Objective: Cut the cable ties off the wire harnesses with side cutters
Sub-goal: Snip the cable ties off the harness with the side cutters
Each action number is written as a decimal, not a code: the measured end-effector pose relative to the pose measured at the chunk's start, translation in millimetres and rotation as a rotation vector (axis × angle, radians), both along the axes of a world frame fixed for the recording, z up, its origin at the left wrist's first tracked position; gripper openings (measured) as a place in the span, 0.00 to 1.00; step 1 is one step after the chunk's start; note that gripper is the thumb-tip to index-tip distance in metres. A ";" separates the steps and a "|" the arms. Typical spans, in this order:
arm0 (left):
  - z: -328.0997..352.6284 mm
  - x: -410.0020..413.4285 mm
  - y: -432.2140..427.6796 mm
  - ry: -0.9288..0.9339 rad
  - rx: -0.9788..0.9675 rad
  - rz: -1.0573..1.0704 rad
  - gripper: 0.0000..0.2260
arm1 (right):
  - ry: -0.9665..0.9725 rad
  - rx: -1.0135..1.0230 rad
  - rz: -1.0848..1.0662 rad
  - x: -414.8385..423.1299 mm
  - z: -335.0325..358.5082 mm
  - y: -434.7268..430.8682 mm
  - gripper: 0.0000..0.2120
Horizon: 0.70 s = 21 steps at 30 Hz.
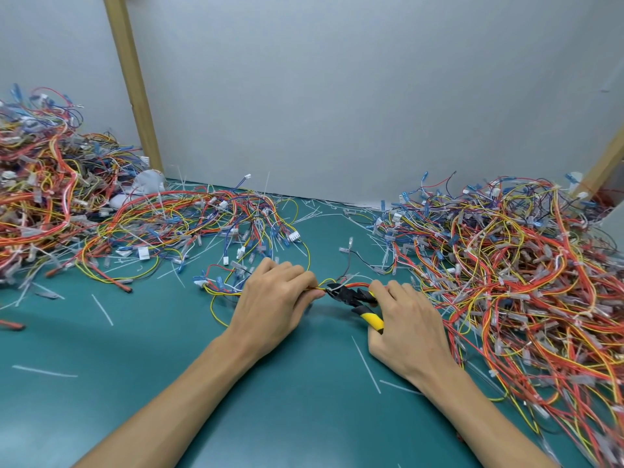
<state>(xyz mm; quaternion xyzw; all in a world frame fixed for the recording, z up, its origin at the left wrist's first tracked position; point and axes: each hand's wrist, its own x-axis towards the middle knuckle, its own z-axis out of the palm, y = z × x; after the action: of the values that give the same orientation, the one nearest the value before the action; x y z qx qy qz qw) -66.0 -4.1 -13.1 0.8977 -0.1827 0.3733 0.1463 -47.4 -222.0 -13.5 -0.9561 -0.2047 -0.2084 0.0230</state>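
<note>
The left hand (270,298) pinches a harness (314,289) taut just left of the cutters (351,295), which the right hand (405,325) grips, presenting the tie for cutting.

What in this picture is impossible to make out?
All in the head view:
- What the cutters are biting: too small, and crowded by the left hand.
- The cutters' handles: mostly wrapped by the right hand.
- Where the harness is pinched: the left hand's fingers cover the spot.
- The left pile and right pile: cut off by the frame edges.
- A white thing: half buried in wires.
</note>
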 end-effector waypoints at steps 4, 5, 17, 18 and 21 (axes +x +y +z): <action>0.3 0.0 0.2 0.003 0.008 0.005 0.10 | 0.022 -0.008 0.003 0.4 0.7 -0.3 0.16; 0.3 -0.1 0.3 0.004 0.009 0.006 0.10 | 0.029 -0.015 0.004 0.3 0.8 -0.5 0.15; -1.4 0.6 -0.2 0.018 0.010 0.004 0.09 | 0.128 -0.004 0.026 1.0 1.8 -1.5 0.08; -1.4 0.3 -0.2 0.020 0.008 0.004 0.09 | 0.127 0.001 0.029 0.8 1.9 -1.4 0.08; -1.1 -0.1 0.1 0.022 0.006 0.005 0.09 | 0.134 -0.008 0.025 0.8 2.1 -1.3 0.07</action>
<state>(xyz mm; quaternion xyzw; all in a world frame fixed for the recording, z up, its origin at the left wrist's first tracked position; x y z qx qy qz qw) -66.1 -4.0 -14.2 0.9027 -0.1798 0.3632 0.1447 -46.6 -223.3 -11.4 -0.9654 -0.2155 -0.1427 0.0355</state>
